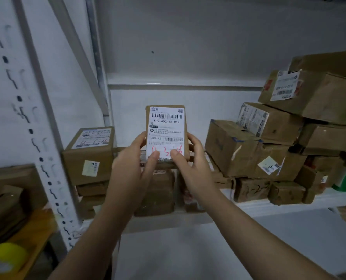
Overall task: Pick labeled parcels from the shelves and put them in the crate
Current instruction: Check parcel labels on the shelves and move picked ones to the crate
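From my head camera, I hold a small brown parcel (pixel 166 132) upright in front of me, above the white shelf (pixel 289 205). My left hand (pixel 134 164) grips its lower left edge and my right hand (pixel 190 160) grips its lower right edge. Both thumbs press on the white label, and my fingers curl round behind. The label faces me, with barcodes, the number 502-602-12-812 and red handwriting near my thumbs. A labeled box (pixel 89 156) sits on other boxes to the left, beside the slotted post (pixel 36 118). A stack of taped boxes (pixel 269 150) fills the shelf to the right. A yellow roll (pixel 4 257) lies at the lower left.
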`<state>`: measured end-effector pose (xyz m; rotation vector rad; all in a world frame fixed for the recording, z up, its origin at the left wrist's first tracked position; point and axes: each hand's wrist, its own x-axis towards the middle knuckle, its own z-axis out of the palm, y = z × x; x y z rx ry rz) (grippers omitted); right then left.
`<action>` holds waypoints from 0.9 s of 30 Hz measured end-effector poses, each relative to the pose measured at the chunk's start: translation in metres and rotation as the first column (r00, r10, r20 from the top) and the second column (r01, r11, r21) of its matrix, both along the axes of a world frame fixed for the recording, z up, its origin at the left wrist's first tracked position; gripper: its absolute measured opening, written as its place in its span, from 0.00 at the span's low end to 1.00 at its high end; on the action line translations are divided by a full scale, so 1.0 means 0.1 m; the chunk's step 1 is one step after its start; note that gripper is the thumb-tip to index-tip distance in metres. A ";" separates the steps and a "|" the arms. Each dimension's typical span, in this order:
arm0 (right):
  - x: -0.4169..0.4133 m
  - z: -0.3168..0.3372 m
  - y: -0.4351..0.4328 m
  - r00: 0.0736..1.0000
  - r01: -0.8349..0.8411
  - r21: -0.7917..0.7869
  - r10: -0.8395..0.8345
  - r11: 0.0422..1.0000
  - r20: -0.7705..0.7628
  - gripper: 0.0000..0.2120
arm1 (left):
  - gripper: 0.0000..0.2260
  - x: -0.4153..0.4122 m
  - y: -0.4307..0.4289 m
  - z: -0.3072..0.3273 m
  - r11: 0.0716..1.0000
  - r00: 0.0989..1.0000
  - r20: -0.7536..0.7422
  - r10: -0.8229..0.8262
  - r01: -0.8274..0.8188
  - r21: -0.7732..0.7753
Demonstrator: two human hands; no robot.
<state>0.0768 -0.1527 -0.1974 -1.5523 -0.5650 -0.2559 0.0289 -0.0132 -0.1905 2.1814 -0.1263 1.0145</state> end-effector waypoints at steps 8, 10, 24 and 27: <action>0.12 -0.07 0.61 0.966 0.256 -0.380 -0.226 0.889 0.122 0.26 | 0.43 0.02 0.72 0.01 0.731 0.801 -0.194 0.567 -0.381 0.565; 0.14 -0.09 0.66 0.943 0.327 -0.427 -0.260 0.843 0.209 0.24 | 0.42 0.02 0.81 0.00 0.724 0.825 -0.170 0.539 -0.351 0.593; 0.19 -0.13 0.80 0.899 0.390 -0.512 -0.197 0.766 0.390 0.22 | 0.24 0.08 0.99 -0.08 0.748 0.926 0.000 0.378 -0.306 0.589; 0.13 -0.10 0.70 0.871 0.439 -0.507 -0.214 0.742 0.442 0.22 | 0.24 0.10 0.87 -0.04 0.778 0.955 0.082 0.284 -0.279 0.563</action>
